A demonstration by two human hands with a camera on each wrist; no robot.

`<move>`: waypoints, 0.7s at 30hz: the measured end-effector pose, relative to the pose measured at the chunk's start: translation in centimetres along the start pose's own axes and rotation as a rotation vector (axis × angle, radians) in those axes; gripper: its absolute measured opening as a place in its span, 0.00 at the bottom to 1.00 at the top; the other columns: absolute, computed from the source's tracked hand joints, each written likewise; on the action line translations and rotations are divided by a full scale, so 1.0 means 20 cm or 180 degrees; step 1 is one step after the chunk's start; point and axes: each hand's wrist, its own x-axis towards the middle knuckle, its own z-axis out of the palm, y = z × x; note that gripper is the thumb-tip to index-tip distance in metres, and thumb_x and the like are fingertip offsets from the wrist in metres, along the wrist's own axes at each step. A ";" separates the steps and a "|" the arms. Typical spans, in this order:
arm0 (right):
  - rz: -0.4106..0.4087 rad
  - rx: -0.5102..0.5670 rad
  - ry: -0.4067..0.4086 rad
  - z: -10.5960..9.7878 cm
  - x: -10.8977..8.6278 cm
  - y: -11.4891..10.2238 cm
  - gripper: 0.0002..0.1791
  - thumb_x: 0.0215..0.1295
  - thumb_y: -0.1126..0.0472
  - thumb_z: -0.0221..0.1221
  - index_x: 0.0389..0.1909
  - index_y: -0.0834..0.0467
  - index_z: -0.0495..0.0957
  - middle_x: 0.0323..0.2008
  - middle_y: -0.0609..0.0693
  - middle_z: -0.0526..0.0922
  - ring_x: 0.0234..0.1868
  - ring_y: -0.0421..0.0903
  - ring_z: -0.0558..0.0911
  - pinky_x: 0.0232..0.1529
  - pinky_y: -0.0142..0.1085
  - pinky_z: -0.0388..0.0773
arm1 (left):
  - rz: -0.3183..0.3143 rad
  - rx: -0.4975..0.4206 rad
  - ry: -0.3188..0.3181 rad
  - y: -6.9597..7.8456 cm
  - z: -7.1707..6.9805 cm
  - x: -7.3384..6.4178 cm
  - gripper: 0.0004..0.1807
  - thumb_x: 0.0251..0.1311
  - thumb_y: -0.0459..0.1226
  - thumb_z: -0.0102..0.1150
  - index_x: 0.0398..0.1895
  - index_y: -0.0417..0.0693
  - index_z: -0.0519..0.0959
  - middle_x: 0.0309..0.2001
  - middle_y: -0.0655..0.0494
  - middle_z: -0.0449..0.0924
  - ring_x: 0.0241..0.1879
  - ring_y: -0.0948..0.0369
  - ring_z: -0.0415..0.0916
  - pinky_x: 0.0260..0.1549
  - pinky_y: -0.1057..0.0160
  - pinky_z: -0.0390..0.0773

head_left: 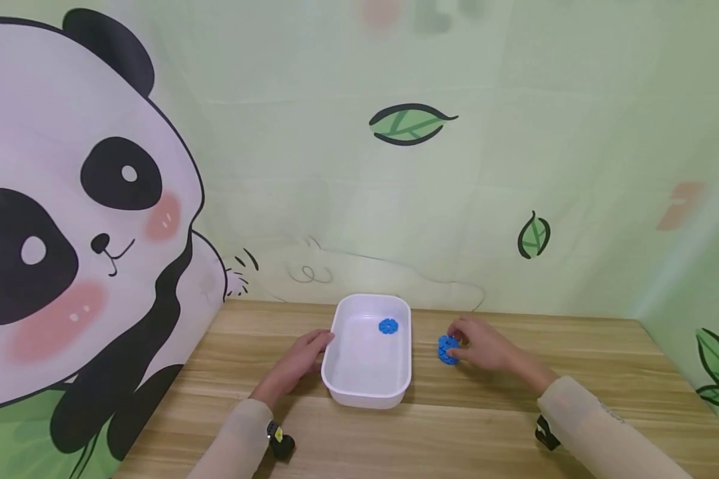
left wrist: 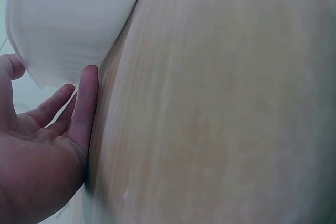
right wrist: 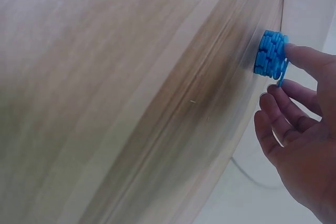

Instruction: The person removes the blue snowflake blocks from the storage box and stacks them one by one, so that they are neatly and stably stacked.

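Observation:
A white plastic basin (head_left: 367, 356) sits on the table, with one blue notched disc (head_left: 388, 326) lying inside near its far right corner. My left hand (head_left: 302, 356) touches the basin's left side; in the left wrist view its fingers (left wrist: 84, 103) are extended against the outer wall and the thumb is by the rim. To the right of the basin stands a short stack of blue notched discs (right wrist: 268, 53). My right hand (head_left: 482, 342) pinches a blue disc (right wrist: 284, 72) at the stack between thumb and index finger, and that disc is tilted off the others.
The wood-grain table (head_left: 485, 432) runs back to a printed cloth backdrop (head_left: 311, 166) with a panda (head_left: 126, 233) and leaves. A strip of tabletop separates the basin from the stack. Small dark devices (head_left: 281, 444) are strapped at both wrists.

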 end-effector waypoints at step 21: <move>-0.0081 0.0090 0.0022 0.01 -0.01 0.01 0.15 0.67 0.58 0.73 0.48 0.62 0.82 0.39 0.47 0.80 0.41 0.43 0.78 0.45 0.41 0.83 | 0.0017 -0.0041 0.0012 0.01 0.00 0.00 0.32 0.79 0.54 0.52 0.71 0.38 0.75 0.65 0.40 0.79 0.63 0.48 0.78 0.60 0.49 0.83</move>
